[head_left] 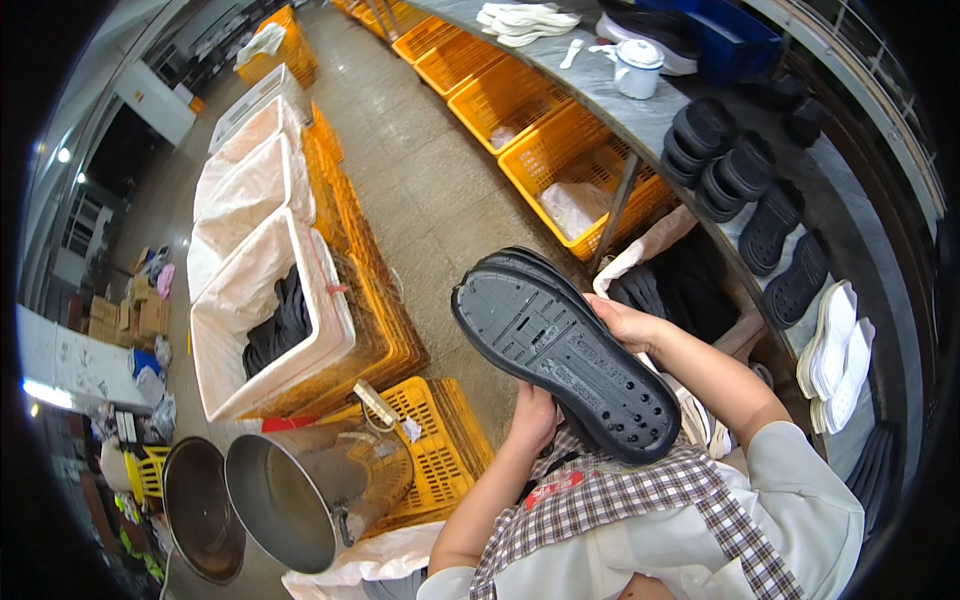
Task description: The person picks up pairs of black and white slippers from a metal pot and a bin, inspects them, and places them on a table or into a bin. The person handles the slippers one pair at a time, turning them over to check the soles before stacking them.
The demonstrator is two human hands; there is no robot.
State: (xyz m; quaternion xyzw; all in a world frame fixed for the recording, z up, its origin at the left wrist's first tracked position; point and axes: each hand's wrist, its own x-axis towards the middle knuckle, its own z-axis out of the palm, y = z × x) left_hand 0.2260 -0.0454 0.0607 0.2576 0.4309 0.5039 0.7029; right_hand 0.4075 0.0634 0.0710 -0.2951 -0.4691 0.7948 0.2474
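Black shoe soles (pixel 565 350), at least two stacked together, are held up in front of my checked apron. The top one shows a patterned face with small round holes at its lower right end. My left hand (pixel 535 412) grips the stack by its lower left edge, the fingers partly hidden beneath it. On the opposite edge, my right hand (pixel 625 322) has its thumb against the side and its other fingers out of sight. Similar black soles (pixel 772 225) lie on the metal worktable (pixel 690 215) to my right, with white sole-shaped pieces (pixel 828 335) beside them.
At left stand yellow crates with a white-lined bin (pixel 220 370) holding dark pieces. A large metal pot (pixel 300 500) tilts by a yellow crate (pixel 440 450). Under the worktable are more yellow crates (pixel 525 180); on it stands a white enamel mug (pixel 637 72).
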